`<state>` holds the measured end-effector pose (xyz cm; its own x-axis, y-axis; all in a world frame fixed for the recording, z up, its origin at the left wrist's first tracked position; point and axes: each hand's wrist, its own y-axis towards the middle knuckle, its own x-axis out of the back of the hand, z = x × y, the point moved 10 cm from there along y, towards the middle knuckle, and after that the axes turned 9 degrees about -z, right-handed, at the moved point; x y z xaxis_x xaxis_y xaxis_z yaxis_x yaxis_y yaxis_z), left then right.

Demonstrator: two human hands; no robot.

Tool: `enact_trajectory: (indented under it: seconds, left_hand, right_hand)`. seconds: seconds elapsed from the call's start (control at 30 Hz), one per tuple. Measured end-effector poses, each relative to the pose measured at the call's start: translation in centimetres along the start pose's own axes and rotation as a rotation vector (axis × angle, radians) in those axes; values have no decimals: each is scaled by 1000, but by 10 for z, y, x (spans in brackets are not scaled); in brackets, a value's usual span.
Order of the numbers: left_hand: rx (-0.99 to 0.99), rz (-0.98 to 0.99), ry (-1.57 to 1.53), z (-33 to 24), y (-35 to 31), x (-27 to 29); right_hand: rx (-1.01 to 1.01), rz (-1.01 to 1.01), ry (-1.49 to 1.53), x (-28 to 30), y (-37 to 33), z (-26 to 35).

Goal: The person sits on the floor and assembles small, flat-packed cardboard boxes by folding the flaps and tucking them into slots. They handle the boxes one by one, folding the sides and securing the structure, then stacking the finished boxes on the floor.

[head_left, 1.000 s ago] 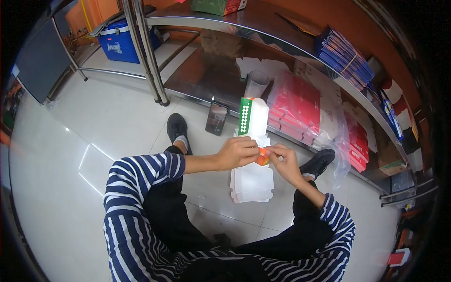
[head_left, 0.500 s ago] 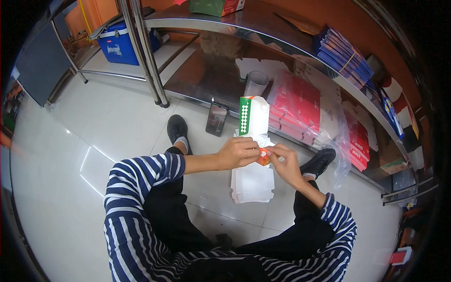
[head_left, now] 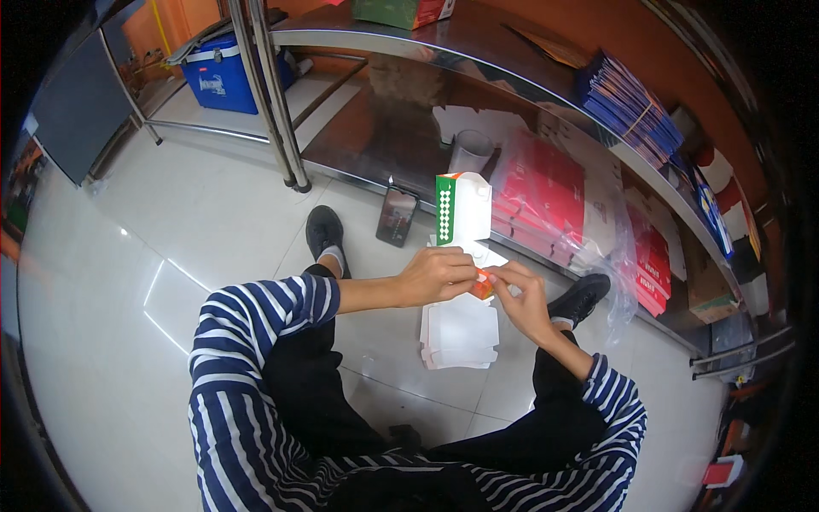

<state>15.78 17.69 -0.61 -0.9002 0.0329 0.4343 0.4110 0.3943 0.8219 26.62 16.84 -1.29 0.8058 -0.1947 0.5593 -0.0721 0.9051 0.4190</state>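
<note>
A partly folded cardboard carton (head_left: pixel 472 209) stands between my feet, its raised panel white inside with a green, white-diamond side. My left hand (head_left: pixel 439 277) is closed, its fingertips pinching a small orange corner at the carton's middle. From the other side my right hand (head_left: pixel 517 294) pinches the same orange corner between thumb and fingers. Both hands almost meet there, and they hide part of the fold. Nearer to me, flat white cardboard (head_left: pixel 459 333) lies under the hands; I cannot tell whether it is one piece with the carton.
A phone (head_left: pixel 397 216) leans against the low metal shelf (head_left: pixel 358 175) ahead. On that shelf are a clear plastic cup (head_left: pixel 471 152) and red flat boxes (head_left: pixel 546 183) in plastic wrap. Blue folded cartons (head_left: pixel 631 107) are stacked above. A blue cooler (head_left: pixel 222 81) stands far left.
Both hands keep their pinch on the orange corner, which has turned slightly and shows more of its face. The whole view has shifted a little.
</note>
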Motion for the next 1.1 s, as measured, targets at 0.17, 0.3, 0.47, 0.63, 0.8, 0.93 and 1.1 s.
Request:
enact_trajectory:
  seconds: [0.17, 0.3, 0.47, 0.63, 0.8, 0.93, 1.1]
  left_hand:
    - [142, 39, -29, 14, -4, -6]
    - [551, 69, -232, 32, -3, -13]
    - [388, 423, -296, 35, -29, -47]
    - [67, 552, -451, -9, -53, -65]
    - [-134, 605, -651, -68, -50, -55]
    - [-104, 592, -791, -81, -46, -56]
    - [-26, 528, -825, -72, -38, -62]
  right_hand:
    - [106, 67, 33, -3, 1, 19]
    - [82, 96, -49, -6, -6, -3]
    - [-112, 281, -13, -27, -12, -24]
    - [-321, -176, 276, 23, -1, -129]
    - [-870, -15, 1083, 10, -21, -166]
    - [-782, 100, 1167, 5, -28, -134]
    - [-641, 187, 1183, 9, -20, -93]
